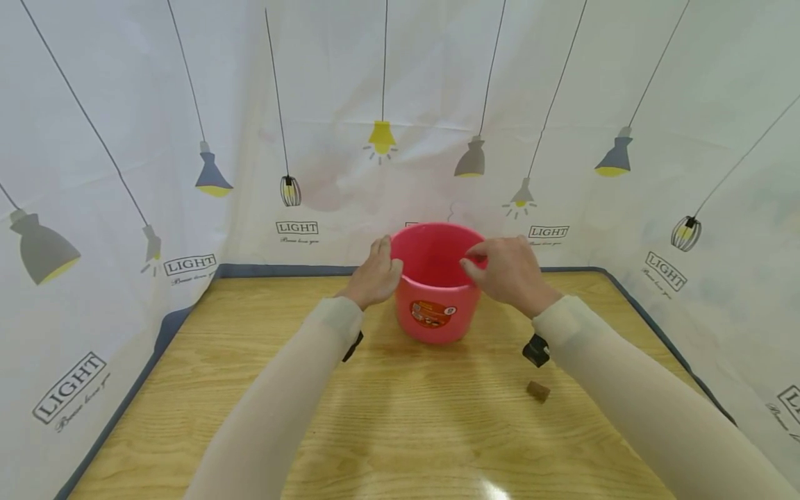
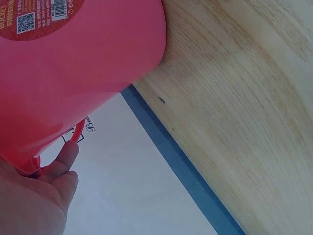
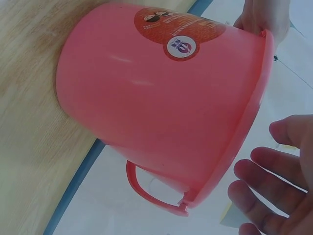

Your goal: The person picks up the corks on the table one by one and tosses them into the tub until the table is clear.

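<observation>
A pink plastic bucket (image 1: 437,316) stands upright on the wooden table, with an orange-red label on its front. My left hand (image 1: 376,272) holds its left rim; in the left wrist view, fingers (image 2: 63,159) reach along the outside beside the bucket's side loop (image 2: 78,131). Over the right rim is my right hand (image 1: 509,271), thumb and fingers apart with nothing between them. In the right wrist view those fingers (image 3: 274,181) hover just off the rim, and a second side loop (image 3: 146,193) hangs below it. The bucket's floor is hidden in the head view.
A small brown block (image 1: 538,391) lies on the wooden table (image 1: 425,430), front right of the bucket, near my right forearm. White cloth (image 1: 337,83) printed with lamps surrounds the table at the back and sides, with a dark blue edging strip (image 1: 281,271) along it.
</observation>
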`<control>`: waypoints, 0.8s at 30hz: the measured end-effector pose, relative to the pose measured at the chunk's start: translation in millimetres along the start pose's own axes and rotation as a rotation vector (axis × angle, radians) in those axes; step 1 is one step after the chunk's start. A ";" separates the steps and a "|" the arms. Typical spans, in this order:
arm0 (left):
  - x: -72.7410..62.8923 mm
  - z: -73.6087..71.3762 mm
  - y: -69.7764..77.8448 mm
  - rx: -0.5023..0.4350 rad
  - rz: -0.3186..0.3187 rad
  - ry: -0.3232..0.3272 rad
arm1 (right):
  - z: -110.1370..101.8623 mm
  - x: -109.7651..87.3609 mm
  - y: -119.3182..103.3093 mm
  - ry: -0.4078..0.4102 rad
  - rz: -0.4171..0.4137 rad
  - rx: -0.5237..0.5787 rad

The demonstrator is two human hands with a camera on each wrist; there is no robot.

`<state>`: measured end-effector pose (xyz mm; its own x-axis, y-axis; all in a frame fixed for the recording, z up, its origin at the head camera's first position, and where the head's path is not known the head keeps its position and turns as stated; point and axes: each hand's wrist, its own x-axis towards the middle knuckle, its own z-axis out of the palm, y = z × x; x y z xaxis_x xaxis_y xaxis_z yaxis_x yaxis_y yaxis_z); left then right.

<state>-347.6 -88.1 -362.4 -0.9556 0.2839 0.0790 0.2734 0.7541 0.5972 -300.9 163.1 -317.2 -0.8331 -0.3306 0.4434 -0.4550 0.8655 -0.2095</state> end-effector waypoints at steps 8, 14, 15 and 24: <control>-0.7 -0.3 -1.1 -0.015 0.007 -0.004 | -4.6 -8.5 0.3 0.025 -0.006 0.051; -1.8 -0.3 -0.2 -0.018 -0.004 0.012 | -8.1 -15.0 -1.2 0.050 -0.013 0.101; -1.9 -0.5 -0.1 -0.018 -0.004 0.014 | -8.0 -16.0 -1.2 0.055 -0.014 0.108; 0.7 0.1 -1.9 -0.018 -0.007 -0.001 | -8.8 -26.4 -2.1 0.130 -0.050 0.114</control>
<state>-348.9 -89.3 -363.6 -0.9574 0.2791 0.0737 0.2644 0.7456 0.6117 -275.2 173.3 -320.8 -0.7646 -0.3141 0.5628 -0.5335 0.7984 -0.2792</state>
